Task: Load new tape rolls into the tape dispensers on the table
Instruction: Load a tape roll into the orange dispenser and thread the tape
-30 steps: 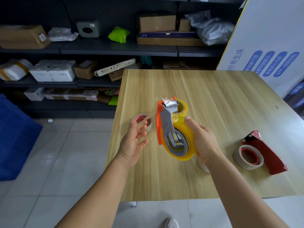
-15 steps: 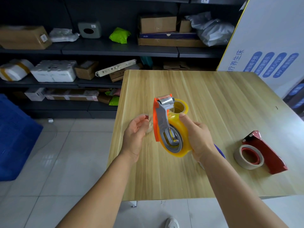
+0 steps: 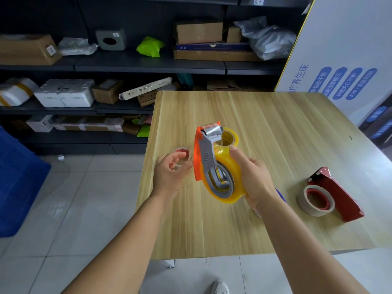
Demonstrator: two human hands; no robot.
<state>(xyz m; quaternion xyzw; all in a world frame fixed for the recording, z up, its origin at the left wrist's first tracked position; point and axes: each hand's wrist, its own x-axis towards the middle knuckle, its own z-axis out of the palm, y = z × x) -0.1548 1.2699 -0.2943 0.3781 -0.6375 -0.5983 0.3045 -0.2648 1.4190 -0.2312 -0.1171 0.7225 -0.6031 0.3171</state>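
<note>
My right hand (image 3: 255, 177) grips an orange and grey tape dispenser (image 3: 206, 152) with a yellow tape roll (image 3: 225, 159) seated on its wheel, held upright above the wooden table (image 3: 275, 124). My left hand (image 3: 169, 176) hovers just left of the dispenser, fingers loosely curled, thumb tip close to the orange edge; it holds nothing. A second yellow tape roll (image 3: 232, 136) lies on the table behind the dispenser. A small roll with a red core (image 3: 183, 150) lies behind my left hand, partly hidden.
A red tape dispenser (image 3: 337, 194) with a beige roll (image 3: 302, 201) leaning on it lies at the right. A blue-edged object (image 3: 281, 194) peeks out under my right wrist. Dark shelves with boxes stand behind; a printed board stands at the far right.
My left hand rose off the small red-core roll and shifted right toward the dispenser. My right hand tilted the dispenser slightly and held its place.
</note>
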